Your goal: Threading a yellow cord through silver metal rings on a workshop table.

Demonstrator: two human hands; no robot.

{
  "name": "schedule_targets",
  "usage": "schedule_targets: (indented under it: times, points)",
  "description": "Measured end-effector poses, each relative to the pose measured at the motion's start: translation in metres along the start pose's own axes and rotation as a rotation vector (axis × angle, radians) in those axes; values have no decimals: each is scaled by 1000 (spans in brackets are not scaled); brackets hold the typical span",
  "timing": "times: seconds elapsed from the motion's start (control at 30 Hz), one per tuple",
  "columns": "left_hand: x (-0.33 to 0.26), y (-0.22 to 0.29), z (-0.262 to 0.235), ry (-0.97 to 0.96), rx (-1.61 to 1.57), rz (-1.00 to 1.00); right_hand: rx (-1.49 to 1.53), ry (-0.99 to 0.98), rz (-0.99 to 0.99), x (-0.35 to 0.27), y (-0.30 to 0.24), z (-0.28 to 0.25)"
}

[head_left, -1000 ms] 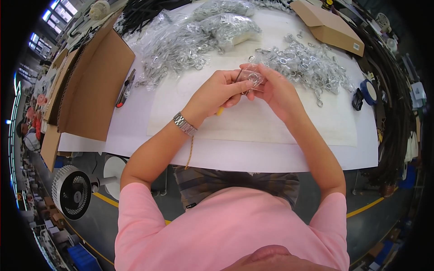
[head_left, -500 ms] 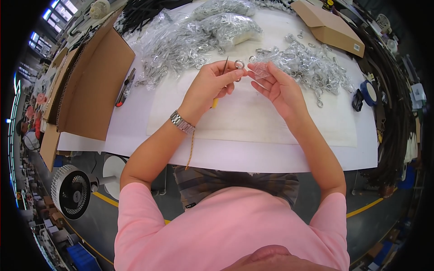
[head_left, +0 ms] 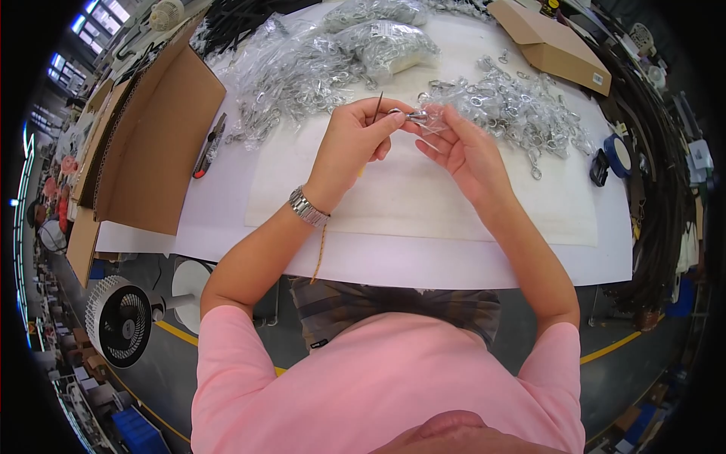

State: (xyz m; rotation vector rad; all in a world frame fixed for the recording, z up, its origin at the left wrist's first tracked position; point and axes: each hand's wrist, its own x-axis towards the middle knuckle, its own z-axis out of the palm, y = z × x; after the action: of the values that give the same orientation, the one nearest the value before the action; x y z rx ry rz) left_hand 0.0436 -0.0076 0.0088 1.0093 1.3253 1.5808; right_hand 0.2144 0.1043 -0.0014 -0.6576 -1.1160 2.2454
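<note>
Over the table's middle, my left hand [head_left: 358, 140] pinches a silvery metal key ring with a clasp [head_left: 415, 117] between thumb and fingers. The same hand also keeps a thin, dark, pointed tool [head_left: 379, 105] in its palm; a bit of yellow shows below the fingers. Close by on the right, my right hand [head_left: 473, 151] holds a small clear plastic bag [head_left: 434, 122] by thumb and fingertips. The clasp's end meets the bag's edge; whether it lies inside, I cannot tell. Beyond my right hand spreads a loose pile of bagged metal key rings [head_left: 514, 102].
Large clear bags of metal pieces [head_left: 386, 49] lie at the back. An open cardboard box [head_left: 162, 144] stands left, with a red-and-black utility knife [head_left: 208, 147] beside it. A carton [head_left: 552, 45], a blue tape roll [head_left: 618, 156] and a small black object [head_left: 598, 168] are right.
The key ring has turned from upright to lying sideways, its clasp now pointing right at the bag. My hands have come together, and the bag has tilted downward.
</note>
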Motion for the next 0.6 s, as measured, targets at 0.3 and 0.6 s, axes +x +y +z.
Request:
schedule_targets:
  times: [0.3,0.6]
  points:
    - [-5,0,12,-15,334,49,159,-118,22,-6,9,7]
    - [0,3,0,-177,118,-45,-41,-219,18,-4,12,8]
